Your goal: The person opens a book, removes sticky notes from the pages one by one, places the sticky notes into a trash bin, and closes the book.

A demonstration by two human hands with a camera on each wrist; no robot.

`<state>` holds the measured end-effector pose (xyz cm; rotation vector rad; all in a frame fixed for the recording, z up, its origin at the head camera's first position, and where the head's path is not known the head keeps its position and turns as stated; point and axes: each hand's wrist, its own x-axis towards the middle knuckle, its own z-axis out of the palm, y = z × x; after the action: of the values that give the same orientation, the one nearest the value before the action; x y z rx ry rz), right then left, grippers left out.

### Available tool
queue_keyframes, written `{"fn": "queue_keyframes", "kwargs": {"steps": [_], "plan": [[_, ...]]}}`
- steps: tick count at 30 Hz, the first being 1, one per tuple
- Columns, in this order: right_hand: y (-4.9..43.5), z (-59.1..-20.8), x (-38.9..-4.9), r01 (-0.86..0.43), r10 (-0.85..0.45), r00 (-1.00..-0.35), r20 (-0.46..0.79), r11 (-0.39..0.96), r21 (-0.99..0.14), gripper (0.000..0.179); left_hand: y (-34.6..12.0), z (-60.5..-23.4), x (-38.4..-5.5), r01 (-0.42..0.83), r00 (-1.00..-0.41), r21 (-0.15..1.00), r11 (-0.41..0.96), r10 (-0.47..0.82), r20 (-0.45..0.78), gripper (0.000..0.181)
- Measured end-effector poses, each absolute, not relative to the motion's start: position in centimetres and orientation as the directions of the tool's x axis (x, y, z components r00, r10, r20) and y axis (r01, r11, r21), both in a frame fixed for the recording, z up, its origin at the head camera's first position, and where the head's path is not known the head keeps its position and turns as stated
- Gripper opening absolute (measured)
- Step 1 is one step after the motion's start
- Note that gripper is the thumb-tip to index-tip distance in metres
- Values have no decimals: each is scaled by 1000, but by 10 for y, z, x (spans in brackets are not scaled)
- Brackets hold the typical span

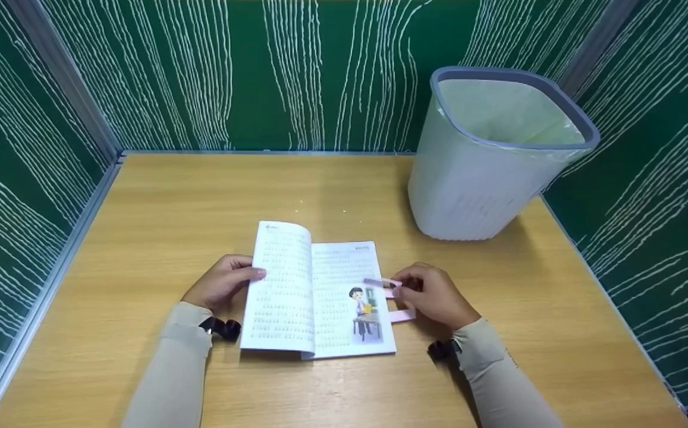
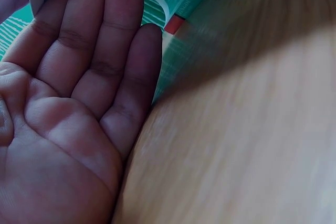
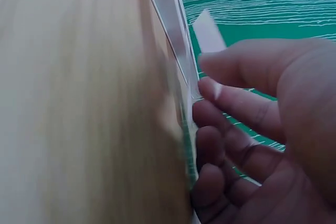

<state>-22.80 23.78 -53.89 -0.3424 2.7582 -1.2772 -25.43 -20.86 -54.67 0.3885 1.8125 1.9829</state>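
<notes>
An open book (image 1: 284, 297) lies on the table, with printed text and a drawing of a child at a desk on its right page. My left hand (image 1: 222, 282) holds the left-hand pages at their outer edge, thumb on top and fingers underneath. In the left wrist view, those fingers (image 2: 79, 40) stretch under the green cover. At the right edge, my right hand (image 1: 433, 294) pinches a narrow pink paper strip (image 1: 382, 282) between thumb and index finger, its end over the page. Another pink strip (image 1: 402, 315) sticks out from the book's edge just below.
A white trash bin (image 1: 474, 184) with a grey rim and a pale green liner stands at the back right of the wooden table (image 1: 219, 202). Tiny white specks lie behind the book. Green walls with white wavy lines (image 1: 248, 77) enclose the table.
</notes>
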Motion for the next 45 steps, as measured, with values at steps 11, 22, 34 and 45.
{"fn": "queue_keyframes", "kwargs": {"steps": [11,22,34,45], "plan": [[250,-514,-232,-310,-94,-945,313,560,-768,10,-207,-547,-254,-134,-870,988,-77,487,-80,27],[261,-472,-235,-415,-75,-882,466,594,-690,15,-209,-549,-253,-123,-868,989,-79,491,-69,29],[277,-416,-247,-462,-63,-804,591,692,-555,30,-207,-547,-254,-106,-868,992,-71,493,-57,30],[278,-363,-252,-453,-9,-706,708,774,-442,24,-208,-547,-255,-90,-867,994,-60,496,-49,28]]}}
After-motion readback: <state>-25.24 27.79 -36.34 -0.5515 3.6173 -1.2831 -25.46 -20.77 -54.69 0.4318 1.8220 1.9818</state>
